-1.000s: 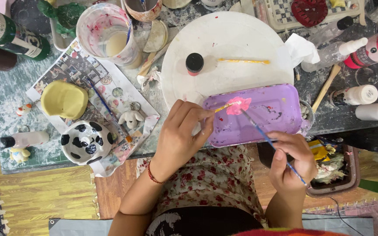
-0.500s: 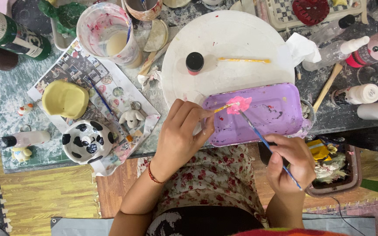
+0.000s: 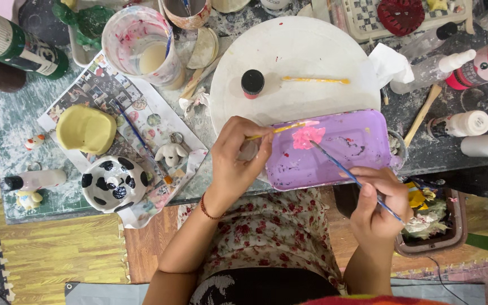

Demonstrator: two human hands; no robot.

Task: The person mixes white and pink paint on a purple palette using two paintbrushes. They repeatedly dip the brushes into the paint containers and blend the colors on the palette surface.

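Blue brush (image 3: 350, 176) pinched in right hand (image 3: 377, 203) fingers, tip in pink paint (image 3: 308, 136)

Glossy purple plastic tray (image 3: 345, 161); matt white round board (image 3: 289, 56).

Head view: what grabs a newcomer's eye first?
The purple tray at the table's near edge, with a pink paint blob that the right hand touches with a thin brush. The left hand holds a yellow stick at the tray's left end. Left of it stands a black-spotted white pot.
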